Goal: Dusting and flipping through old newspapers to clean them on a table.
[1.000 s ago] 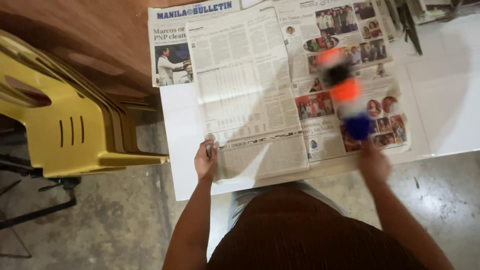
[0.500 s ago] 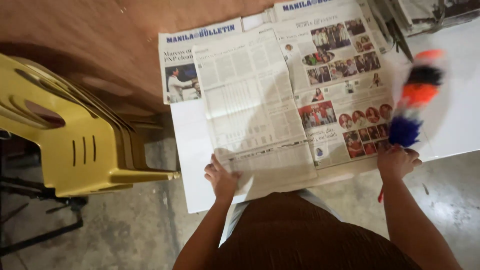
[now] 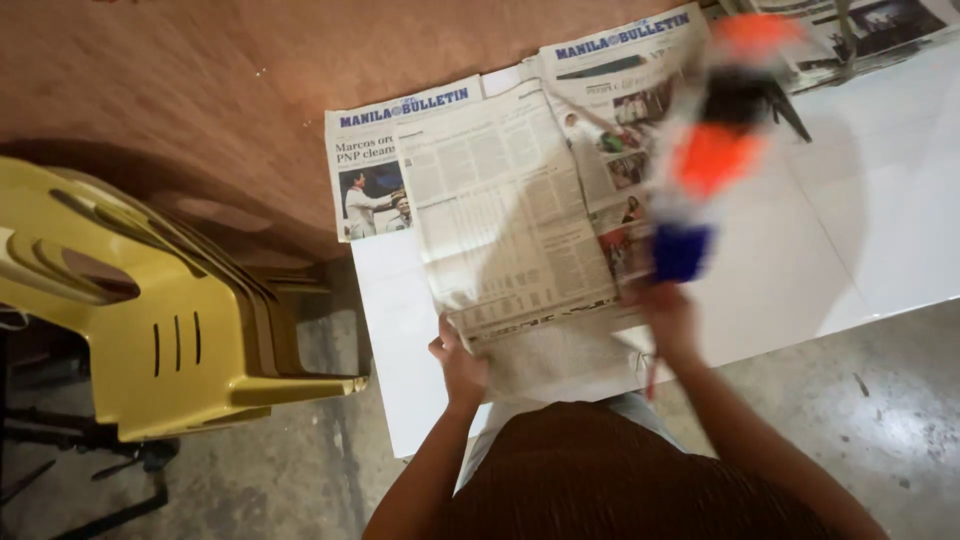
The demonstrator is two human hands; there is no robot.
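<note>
My left hand grips the near left corner of a newspaper sheet spread on a white table. My right hand holds the handle of a duster with blue, orange, black and red tufts. The duster is blurred with motion and stands above the right half of the newspaper. More newspaper pages lie under and behind the top sheet, reaching the table's far edge.
A stack of yellow plastic chairs stands to the left, close to the table's corner. A brown wall runs behind. Grey concrete floor lies below the table edge. Another paper and a dark object sit at the far right.
The duster has swung from the right side back to the left, over the newspaper. My left hand stays on the paper's near corner. The camera view has shifted slightly.
</note>
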